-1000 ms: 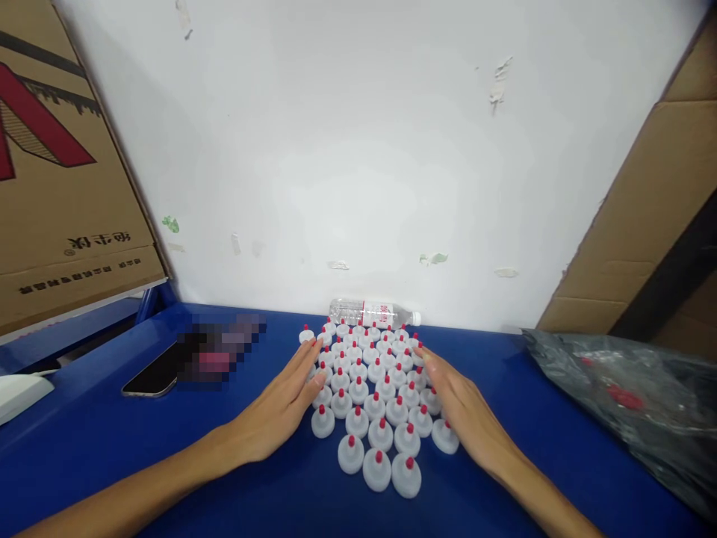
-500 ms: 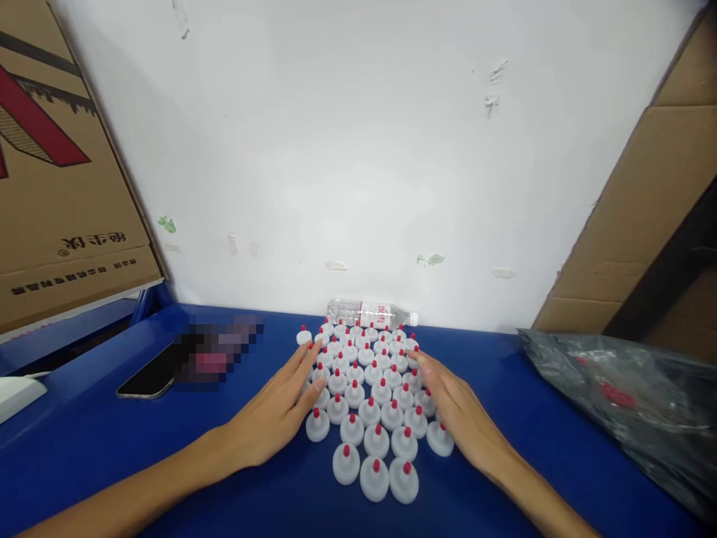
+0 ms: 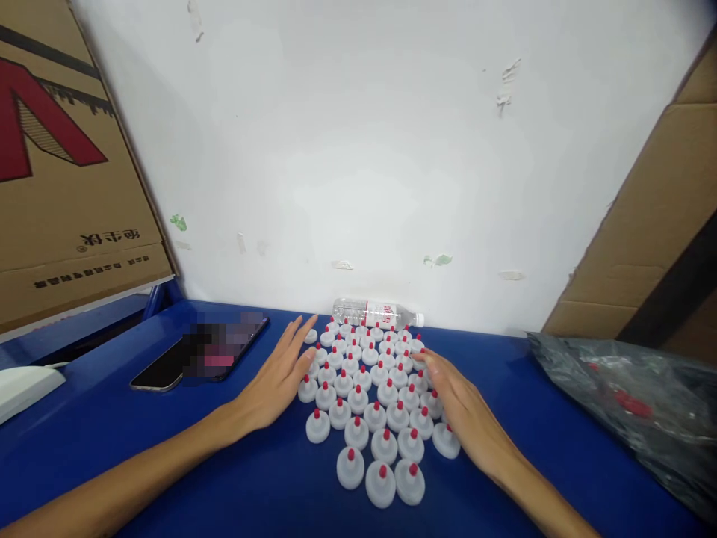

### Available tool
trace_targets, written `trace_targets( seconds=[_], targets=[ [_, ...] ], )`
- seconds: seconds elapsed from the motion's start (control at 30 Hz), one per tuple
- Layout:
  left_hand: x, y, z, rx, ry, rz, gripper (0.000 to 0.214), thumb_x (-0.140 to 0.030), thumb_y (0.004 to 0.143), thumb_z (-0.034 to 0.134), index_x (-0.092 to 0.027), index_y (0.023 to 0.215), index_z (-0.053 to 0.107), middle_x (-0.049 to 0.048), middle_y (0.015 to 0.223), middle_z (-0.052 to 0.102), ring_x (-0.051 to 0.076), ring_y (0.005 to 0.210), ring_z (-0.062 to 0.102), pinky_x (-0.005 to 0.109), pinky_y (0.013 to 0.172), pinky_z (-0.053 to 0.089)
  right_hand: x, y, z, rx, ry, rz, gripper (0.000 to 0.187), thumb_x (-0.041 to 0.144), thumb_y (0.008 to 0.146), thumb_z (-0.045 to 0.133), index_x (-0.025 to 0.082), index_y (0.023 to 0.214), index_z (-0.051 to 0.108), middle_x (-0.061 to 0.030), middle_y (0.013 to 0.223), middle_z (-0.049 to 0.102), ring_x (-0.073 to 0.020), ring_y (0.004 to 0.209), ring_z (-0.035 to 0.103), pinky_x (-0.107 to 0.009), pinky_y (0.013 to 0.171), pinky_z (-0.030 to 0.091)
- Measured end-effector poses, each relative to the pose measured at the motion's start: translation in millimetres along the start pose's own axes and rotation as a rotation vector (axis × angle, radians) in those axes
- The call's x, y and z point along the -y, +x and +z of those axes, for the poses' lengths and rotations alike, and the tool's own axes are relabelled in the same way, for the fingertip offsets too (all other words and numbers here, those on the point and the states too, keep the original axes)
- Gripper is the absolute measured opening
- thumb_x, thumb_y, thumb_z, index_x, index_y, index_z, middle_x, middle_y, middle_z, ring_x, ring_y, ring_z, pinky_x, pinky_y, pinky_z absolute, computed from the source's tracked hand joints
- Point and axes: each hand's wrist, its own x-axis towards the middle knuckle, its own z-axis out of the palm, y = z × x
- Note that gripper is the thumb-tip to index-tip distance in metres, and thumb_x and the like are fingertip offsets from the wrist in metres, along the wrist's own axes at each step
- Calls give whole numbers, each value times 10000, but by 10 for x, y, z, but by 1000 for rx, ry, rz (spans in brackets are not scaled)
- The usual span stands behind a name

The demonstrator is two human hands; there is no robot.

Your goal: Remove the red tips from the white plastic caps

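Observation:
Several white bottle caps with red tips (image 3: pixel 367 407) stand packed in rows on the blue table (image 3: pixel 168 463). My left hand (image 3: pixel 274 381) lies flat with fingers stretched out, pressed against the left side of the group. On the right side, my right hand (image 3: pixel 462 415) also lies flat with straight fingers touching the caps. Neither hand holds anything. A clear plastic water bottle (image 3: pixel 376 312) lies on its side behind the caps, against the wall.
A dark phone (image 3: pixel 162 370) lies on the table to the left. A white object (image 3: pixel 25 381) sits at the far left edge. Cardboard boxes lean at left (image 3: pixel 61 172) and right (image 3: pixel 650 217). A black plastic bag (image 3: pixel 627 403) lies at the right.
My left hand has slid farther away along the left side of the caps, toward the wall. The right hand stays against the right side. The view shifted slightly.

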Motion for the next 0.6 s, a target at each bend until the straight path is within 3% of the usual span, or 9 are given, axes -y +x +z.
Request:
trace_targets(
  seconds=[0.1,0.2,0.3,0.6],
  targets=[
    [91,93,-47,33,-21,-38,730,-669,1090,218,-268,1699,175,58,1765,161,346,1630,82,614,1307,107,15,-5,-6,3,1,1,666,720,1012,308,283,1297,722,-44,1481,632,-300,1428,529,-486,1248,339],
    [116,94,-67,73,-34,-15,693,-658,1095,229,-305,1692,204,29,1744,245,337,1614,198,574,1309,178,28,-7,-17,5,2,-1,679,734,1003,302,281,1266,735,-53,1469,639,-307,1423,531,-498,1244,341],
    [80,52,-67,90,-38,25,671,-634,1098,287,-305,1682,250,21,1732,293,317,1593,282,512,1311,228,36,-11,-23,4,2,5,687,736,1002,296,275,1262,735,-64,1461,642,-312,1418,533,-509,1241,342],
    [-71,26,-90,86,-78,87,571,-553,1115,256,-251,1577,404,81,1520,589,296,1409,547,453,1207,426,17,-11,-8,3,3,22,744,775,989,269,252,1255,727,-94,1462,634,-327,1372,567,-520,1221,368]
  ],
)
